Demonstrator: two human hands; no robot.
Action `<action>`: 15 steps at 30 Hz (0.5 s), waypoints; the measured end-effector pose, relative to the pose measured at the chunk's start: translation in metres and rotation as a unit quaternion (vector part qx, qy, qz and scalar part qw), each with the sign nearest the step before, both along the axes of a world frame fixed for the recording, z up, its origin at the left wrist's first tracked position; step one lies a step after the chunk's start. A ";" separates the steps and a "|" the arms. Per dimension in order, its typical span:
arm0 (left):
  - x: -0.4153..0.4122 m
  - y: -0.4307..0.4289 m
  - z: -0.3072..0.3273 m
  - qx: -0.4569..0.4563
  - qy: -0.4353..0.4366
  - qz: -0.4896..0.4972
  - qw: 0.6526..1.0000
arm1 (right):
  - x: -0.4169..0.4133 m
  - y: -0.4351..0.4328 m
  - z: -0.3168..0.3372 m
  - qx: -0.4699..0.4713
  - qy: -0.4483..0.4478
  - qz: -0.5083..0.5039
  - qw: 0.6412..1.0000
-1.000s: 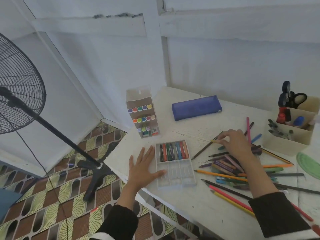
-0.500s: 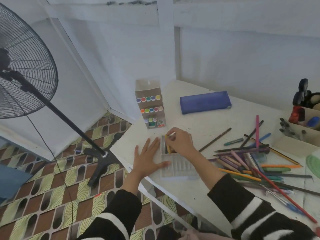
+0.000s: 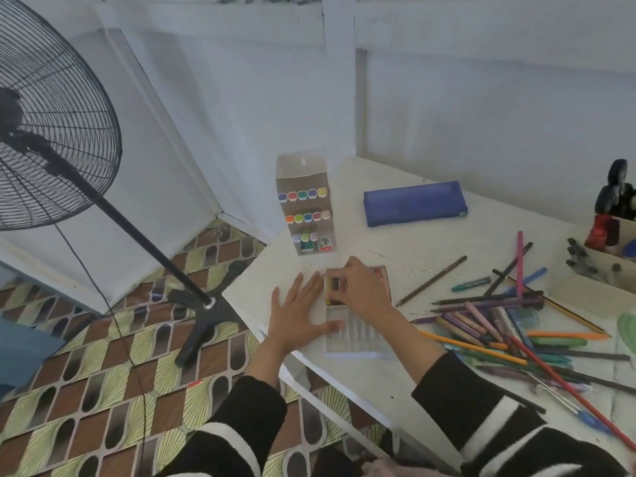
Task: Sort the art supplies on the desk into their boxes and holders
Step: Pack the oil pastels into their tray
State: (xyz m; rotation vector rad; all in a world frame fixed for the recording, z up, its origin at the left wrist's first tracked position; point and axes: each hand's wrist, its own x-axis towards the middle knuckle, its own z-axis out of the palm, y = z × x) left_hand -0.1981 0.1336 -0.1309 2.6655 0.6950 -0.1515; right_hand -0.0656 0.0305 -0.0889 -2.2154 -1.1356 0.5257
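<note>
A clear plastic crayon box (image 3: 354,335) lies near the desk's left corner, with a row of crayons (image 3: 380,271) in its far half. My left hand (image 3: 299,315) lies flat on the desk beside the box, thumb against its left wall. My right hand (image 3: 361,287) covers the crayon row, its bent fingertips holding a yellow crayon down at the row's left end; most of that crayon is hidden. A loose heap of coloured pencils and pens (image 3: 499,325) spreads to the right.
A clear marker stand (image 3: 306,208) with coloured caps stands behind the box, and a blue pencil case (image 3: 414,203) lies further back. A beige desk organizer (image 3: 585,280) with scissors (image 3: 616,191) is at the right edge. A standing fan (image 3: 51,132) is left of the desk.
My right hand picked a yellow crayon from the heap, carried it left to the crayon box and lowered it onto the row. My left hand stayed flat beside the box.
</note>
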 end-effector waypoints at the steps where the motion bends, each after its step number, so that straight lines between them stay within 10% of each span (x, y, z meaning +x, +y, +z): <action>1: 0.000 0.000 0.001 0.001 0.001 0.000 1.000 | 0.000 -0.001 0.000 -0.008 -0.002 0.002 1.000; 15: 0.000 -0.002 0.003 0.003 -0.003 0.003 1.000 | -0.002 0.006 0.002 -0.045 0.000 -0.026 0.999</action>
